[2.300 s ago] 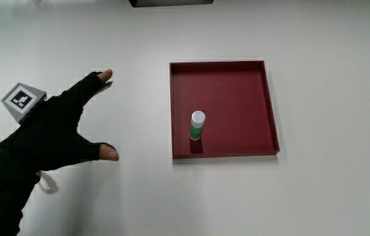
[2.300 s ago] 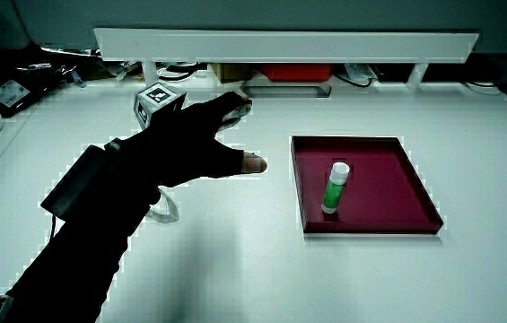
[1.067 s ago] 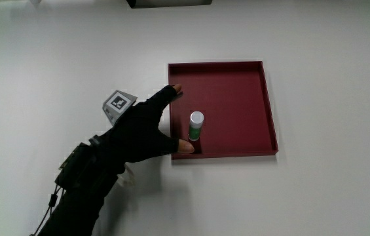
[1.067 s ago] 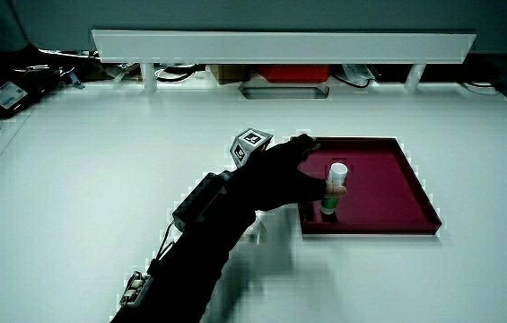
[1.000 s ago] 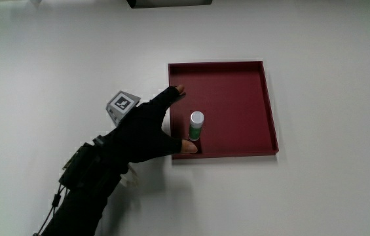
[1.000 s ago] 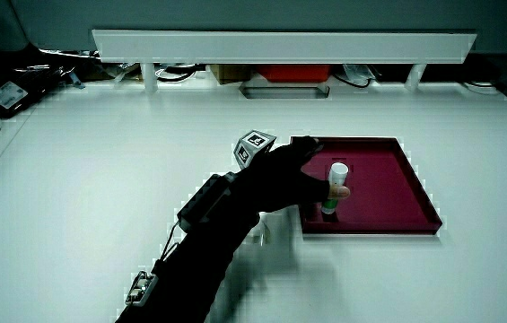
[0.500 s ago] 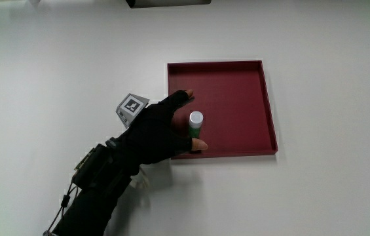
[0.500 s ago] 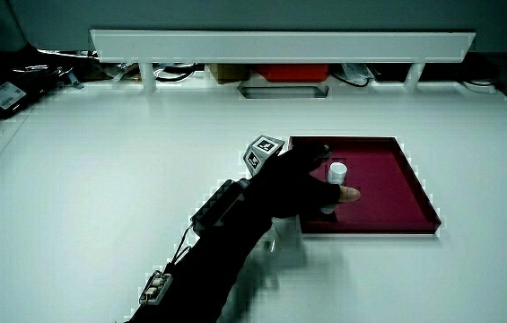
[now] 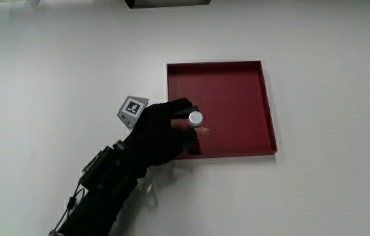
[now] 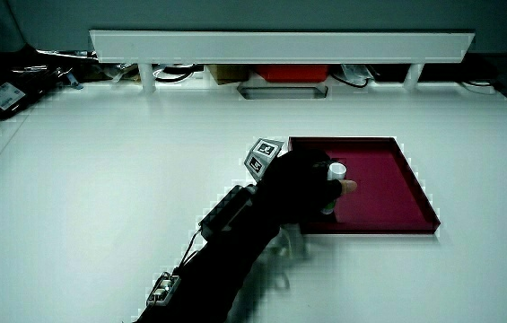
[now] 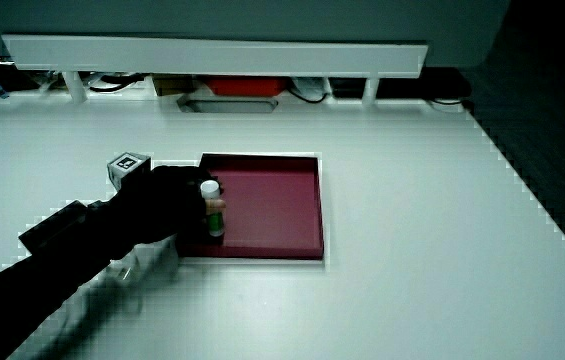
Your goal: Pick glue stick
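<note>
Your forearm (image 9: 103, 190) reached across the white counter (image 9: 54, 59) toward the red tray (image 9: 237, 78), the black glove covering it up to the wrist, with a small dark unit strapped on near the cuff. On the back of your hand (image 9: 162, 131) sat the patterned cube (image 9: 130, 107), just outside the tray's rim and level with your knuckles.

Your hand lay over the tray's edge nearest your arm, and your grip was closed around the glue stick (image 9: 196, 118) — fingers (image 9: 179, 108) curled over one side of it, the bare thumb tip (image 9: 202, 133) pressed against the side nearer to you. From above, you showed only the stick's white cap, seen end-on, so it stood upright. In both side views (image 10: 335, 172) (image 11: 212, 210) the white cap rose above your fingers, and the green body showed below them in a side view (image 11: 215, 224) — whether its base touched the tray floor could not be told.
</note>
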Demonstrator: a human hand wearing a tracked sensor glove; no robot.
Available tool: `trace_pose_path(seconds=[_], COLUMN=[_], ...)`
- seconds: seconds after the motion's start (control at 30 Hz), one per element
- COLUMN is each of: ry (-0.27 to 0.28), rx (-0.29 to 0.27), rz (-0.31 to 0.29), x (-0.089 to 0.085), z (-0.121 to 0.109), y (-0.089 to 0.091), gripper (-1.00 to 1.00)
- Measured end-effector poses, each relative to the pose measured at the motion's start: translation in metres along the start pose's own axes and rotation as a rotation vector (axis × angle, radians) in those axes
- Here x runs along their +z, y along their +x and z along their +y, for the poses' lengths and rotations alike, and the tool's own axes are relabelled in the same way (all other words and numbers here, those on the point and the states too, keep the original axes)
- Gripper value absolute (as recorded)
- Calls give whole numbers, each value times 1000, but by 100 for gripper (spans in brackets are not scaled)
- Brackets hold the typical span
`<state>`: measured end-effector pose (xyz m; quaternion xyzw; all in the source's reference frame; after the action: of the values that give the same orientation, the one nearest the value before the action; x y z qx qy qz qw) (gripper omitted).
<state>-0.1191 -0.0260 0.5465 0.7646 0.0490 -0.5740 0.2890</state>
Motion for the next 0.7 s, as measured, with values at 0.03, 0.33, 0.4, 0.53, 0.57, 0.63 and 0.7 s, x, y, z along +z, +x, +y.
trace_pose_path(seconds=[0.03,0.33,0.4,0.53,0.57,0.63,0.7], ry=[0,15,14,12,11,13,21], rx=[17,-8,-5,-14,-32,-30,-48], rz=[0,-6,-15,-18,-26,-32,-30], x=[0,-1,0,2,4,8,12], z=[-1,-1,-2,-3,-3,-5,-8], y=[2,0,1,6,6,12,19], gripper=[90,100,100,100,100,100,100])
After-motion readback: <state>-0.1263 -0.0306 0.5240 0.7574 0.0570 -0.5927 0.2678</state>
